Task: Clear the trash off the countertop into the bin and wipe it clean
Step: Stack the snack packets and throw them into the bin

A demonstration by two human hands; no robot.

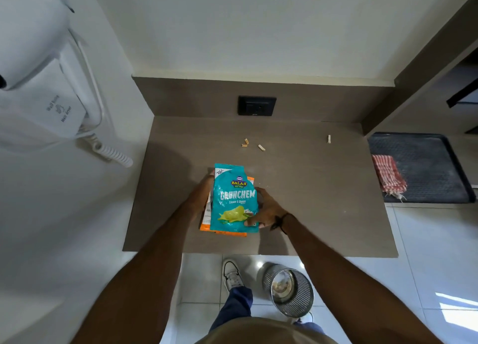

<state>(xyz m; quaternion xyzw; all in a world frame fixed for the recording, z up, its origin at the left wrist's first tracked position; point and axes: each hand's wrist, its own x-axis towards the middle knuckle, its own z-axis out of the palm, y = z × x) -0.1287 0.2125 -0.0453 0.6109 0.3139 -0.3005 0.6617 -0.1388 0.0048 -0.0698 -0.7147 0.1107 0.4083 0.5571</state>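
Both hands, left hand (200, 196) and right hand (266, 210), pinch the stacked teal chip packet (234, 201) and orange wrapper (207, 220) just above the surface (323, 201); the hidden orange one may slide out before reaching the bin (289, 292), and the butts (261, 147) remain

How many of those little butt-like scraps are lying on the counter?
4. Two sit together near the back middle, one just right of them, and one alone far right. The packets in the hands may hide more.
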